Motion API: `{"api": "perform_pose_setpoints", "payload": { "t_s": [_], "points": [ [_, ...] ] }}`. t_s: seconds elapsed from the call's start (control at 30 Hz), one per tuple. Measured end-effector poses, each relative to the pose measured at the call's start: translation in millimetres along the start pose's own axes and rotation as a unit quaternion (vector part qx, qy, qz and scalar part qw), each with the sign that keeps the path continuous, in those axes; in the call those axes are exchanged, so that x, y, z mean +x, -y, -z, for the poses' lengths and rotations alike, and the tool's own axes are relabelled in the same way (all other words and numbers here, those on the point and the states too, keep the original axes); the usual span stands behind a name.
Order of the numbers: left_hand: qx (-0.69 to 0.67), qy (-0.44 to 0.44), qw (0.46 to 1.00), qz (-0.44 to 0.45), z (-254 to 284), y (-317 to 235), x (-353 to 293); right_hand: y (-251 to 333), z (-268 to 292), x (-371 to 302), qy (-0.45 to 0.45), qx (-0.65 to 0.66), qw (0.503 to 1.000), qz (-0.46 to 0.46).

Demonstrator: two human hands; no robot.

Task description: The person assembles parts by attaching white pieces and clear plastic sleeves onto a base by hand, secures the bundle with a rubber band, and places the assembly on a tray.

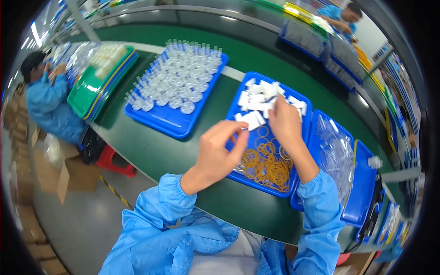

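Blocks [255, 98] lie right of frame centre. Your left hand [215, 149] curls beside them, your right hand [285, 121] among them; whether either grasps one, I cannot tell. Hasty tugging could scatter some onto rubber bands [271, 167].

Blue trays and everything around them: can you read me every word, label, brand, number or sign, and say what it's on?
No text can be read.
White pieces and rubber bands: no lettering shows.
Blue tray of clear pieces: none legible.
Cardboard boxes at left: too blurred to tell.
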State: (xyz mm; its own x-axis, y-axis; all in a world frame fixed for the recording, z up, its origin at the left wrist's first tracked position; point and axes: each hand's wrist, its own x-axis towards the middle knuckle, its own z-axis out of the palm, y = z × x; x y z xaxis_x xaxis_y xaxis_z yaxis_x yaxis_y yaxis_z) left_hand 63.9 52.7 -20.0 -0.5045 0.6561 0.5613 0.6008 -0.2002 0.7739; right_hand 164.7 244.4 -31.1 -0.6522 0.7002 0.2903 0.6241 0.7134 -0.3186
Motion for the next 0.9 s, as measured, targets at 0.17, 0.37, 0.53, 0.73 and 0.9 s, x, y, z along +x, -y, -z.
{"api": "perform_pose_setpoints", "payload": {
  "t_s": [0.17,0.37,0.53,0.73,0.9],
  "points": [
    [0.171,-0.228,0.956,0.071,81.2,55.0,6.2,-12.5,15.3,-9.6,0.050,0.003,0.998,-0.036],
    [0.409,-0.216,0.875,0.141,161.1,105.7,4.1,-13.4,19.4,-17.6,-0.018,0.002,0.999,0.029],
    [0.479,-0.145,0.845,0.189,161.0,110.7,8.8,1.1,35.7,-30.0,-0.021,0.084,0.995,0.058],
    [0.525,-0.103,0.823,0.191,156.7,118.8,22.9,16.6,76.3,-70.4,0.018,0.171,0.983,0.065],
    [0.507,-0.085,0.834,0.202,158.5,115.7,25.5,26.0,107.4,-101.1,0.051,0.261,0.962,0.058]
  ]
}}
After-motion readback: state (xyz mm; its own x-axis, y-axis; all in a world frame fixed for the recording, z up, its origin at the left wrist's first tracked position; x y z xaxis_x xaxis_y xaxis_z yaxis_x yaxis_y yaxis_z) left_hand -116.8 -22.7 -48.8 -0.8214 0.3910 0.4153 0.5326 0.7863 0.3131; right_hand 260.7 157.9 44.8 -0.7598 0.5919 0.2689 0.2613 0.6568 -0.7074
